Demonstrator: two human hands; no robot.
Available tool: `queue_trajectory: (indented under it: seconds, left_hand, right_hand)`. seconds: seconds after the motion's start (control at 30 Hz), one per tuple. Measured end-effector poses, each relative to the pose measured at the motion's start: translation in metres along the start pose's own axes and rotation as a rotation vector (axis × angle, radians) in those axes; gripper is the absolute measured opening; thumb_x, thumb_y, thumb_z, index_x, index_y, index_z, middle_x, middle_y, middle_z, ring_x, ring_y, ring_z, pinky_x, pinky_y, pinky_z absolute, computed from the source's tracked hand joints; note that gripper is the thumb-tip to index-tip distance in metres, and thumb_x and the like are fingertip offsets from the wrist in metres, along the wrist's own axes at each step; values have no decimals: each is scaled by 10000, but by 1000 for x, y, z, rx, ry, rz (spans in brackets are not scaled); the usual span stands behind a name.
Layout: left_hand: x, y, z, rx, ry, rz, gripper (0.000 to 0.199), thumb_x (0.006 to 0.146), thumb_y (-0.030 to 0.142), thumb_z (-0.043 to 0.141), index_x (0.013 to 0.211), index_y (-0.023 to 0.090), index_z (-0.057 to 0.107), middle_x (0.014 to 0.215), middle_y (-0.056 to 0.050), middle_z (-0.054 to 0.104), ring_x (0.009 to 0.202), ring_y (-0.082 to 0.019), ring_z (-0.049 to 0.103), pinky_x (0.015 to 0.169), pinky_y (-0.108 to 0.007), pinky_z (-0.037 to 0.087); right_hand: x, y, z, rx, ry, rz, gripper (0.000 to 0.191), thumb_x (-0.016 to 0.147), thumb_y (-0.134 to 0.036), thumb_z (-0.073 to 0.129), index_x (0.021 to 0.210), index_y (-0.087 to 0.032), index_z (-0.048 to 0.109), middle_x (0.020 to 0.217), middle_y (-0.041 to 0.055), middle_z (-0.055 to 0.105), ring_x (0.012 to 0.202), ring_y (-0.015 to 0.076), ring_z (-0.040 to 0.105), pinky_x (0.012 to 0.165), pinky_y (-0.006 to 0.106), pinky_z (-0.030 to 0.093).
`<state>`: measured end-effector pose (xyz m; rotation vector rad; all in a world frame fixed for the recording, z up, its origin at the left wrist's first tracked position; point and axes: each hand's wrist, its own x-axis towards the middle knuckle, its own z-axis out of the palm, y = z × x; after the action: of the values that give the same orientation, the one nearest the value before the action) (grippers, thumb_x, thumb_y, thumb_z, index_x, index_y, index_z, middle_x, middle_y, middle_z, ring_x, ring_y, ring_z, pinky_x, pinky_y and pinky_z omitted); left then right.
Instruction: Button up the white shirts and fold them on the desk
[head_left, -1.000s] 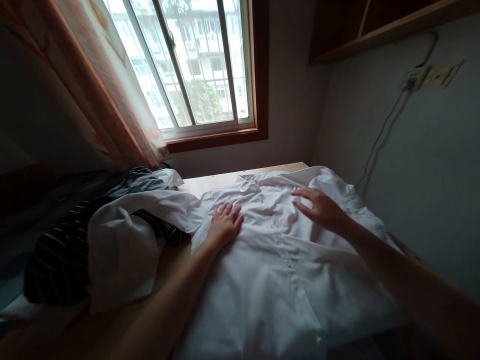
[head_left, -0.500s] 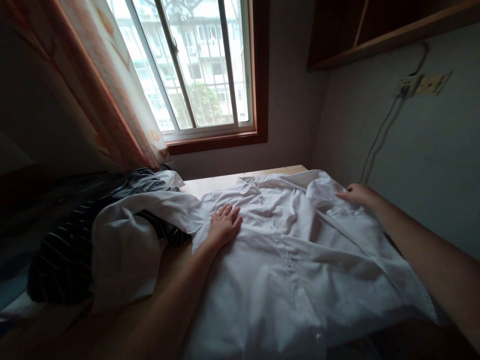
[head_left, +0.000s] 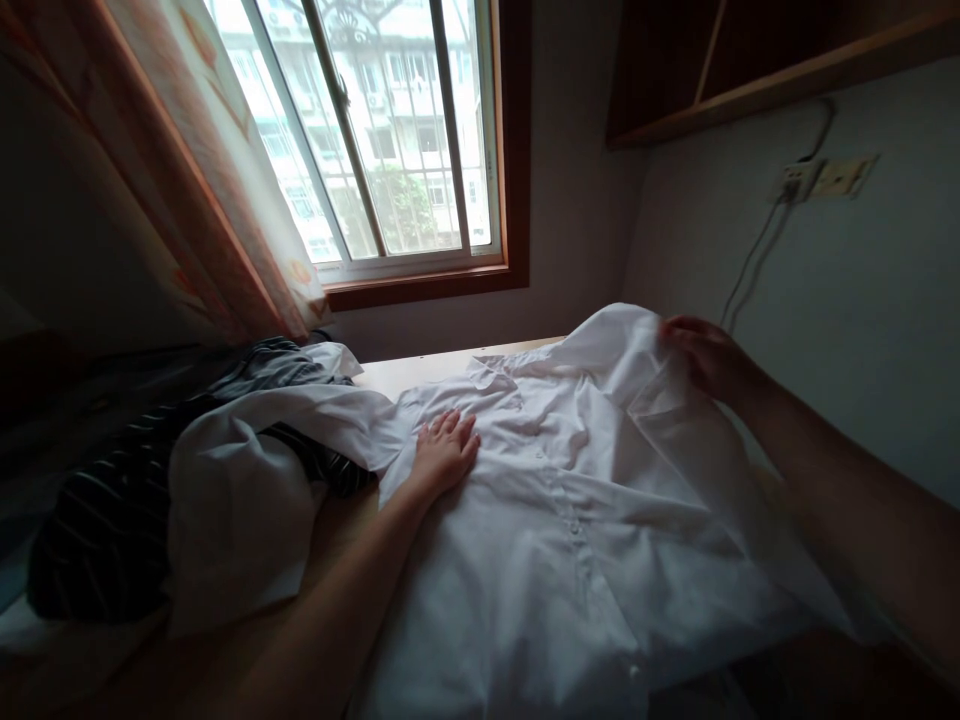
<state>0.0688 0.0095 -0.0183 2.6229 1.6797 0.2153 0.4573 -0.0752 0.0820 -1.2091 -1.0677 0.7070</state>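
On the table [head_left: 401, 376], a shirt [head_left: 525, 560] lies collar [head_left: 491, 374] toward the far edge, right hand [head_left: 703, 352] pinching its raised side, left hand [head_left: 444, 455] flat atop.

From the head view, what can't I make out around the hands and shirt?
Head view:
White shirt: part of the hem, cut off by the bottom edge.
Cloth under the left hand: hidden by the palm.
Right hand: exact finger grip, lost in shadow and blur.
Striped garment: partly covered by the white sleeve.

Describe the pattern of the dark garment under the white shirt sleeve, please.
The dark garment is black with thin pale stripes; see the head view.
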Motion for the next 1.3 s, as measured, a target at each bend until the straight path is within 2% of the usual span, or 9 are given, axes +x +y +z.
queue_trajectory:
  seconds: [0.1, 0.23, 0.37, 0.5, 0.63, 0.83, 1.07, 1.2, 1.3]
  left_hand:
    - [0, 0, -1, 2, -11, 0, 523, 994, 451, 300, 1465, 264, 426, 1586, -68, 325, 1482, -242, 235, 1194, -488, 154]
    - [-2, 0, -1, -15, -15, -1, 533, 993, 454, 300, 1472, 251, 418, 1591, -79, 312, 1481, -254, 237, 1194, -501, 154]
    - [-3, 0, -1, -7, -10, 6, 531, 992, 454, 302, 1471, 255, 418, 1588, -75, 320, 1480, -255, 240, 1196, -500, 155]
    - [-2, -1, 0, -5, -9, 9, 531, 994, 455, 298, 1473, 257, 410, 1586, -75, 324, 1480, -253, 237, 1198, -496, 154]
    - [-3, 0, 1, -17, 20, 10, 511, 990, 439, 328, 1452, 250, 439, 1569, -81, 358, 1467, -262, 265, 1194, -503, 172]
    - [-8, 5, -3, -50, 230, 102, 474, 934, 293, 459, 1405, 243, 492, 1500, -86, 449, 1366, -245, 411, 1168, -467, 268]
    - [19, 39, -24, -124, 208, 212, 346, 931, 255, 467, 1220, 206, 650, 1315, -85, 619, 1237, -236, 536, 1081, -390, 406]
    - [38, 61, -8, -130, 207, 255, 416, 932, 245, 461, 1329, 188, 575, 1426, -77, 546, 1349, -223, 444, 1154, -378, 326]
    - [43, 63, 10, -130, 178, 165, 436, 950, 296, 433, 1358, 193, 550, 1455, -76, 521, 1388, -236, 404, 1191, -428, 259]
  right_hand:
    - [-12, -8, 44, -125, -257, -148, 315, 723, -471, 732, 802, -199, 594, 753, -10, 603, 649, 123, 550, 602, 232, 441]
    - [-33, 4, 96, -536, -690, -364, 335, 806, -524, 653, 784, -190, 656, 953, 55, 661, 884, 203, 617, 822, 308, 492]
    - [-54, 27, 126, -745, -871, -453, 345, 867, -504, 604, 753, -184, 660, 1223, 118, 608, 1095, 247, 592, 945, 354, 474]
    - [-66, 43, 134, -772, -936, -411, 300, 873, -485, 615, 845, -191, 663, 1213, 104, 624, 1087, 234, 600, 956, 347, 478]
    - [-75, 53, 134, -828, -875, -414, 210, 879, -405, 616, 892, -200, 659, 1140, 86, 653, 1023, 219, 618, 927, 323, 485]
    - [-82, 64, 133, -833, -793, -442, 175, 882, -358, 596, 923, -202, 664, 1102, 94, 674, 1023, 239, 621, 930, 354, 483]
    - [-81, 66, 135, -785, -824, -485, 177, 913, -309, 533, 932, -215, 682, 1039, 75, 699, 1045, 239, 612, 931, 363, 485]
    - [-79, 66, 137, -770, -866, -506, 208, 903, -228, 483, 883, -180, 684, 972, 94, 699, 951, 234, 623, 876, 367, 506]
    - [-63, 58, 128, -691, -914, -379, 221, 915, -275, 491, 946, -193, 694, 974, 71, 721, 895, 213, 652, 845, 344, 522]
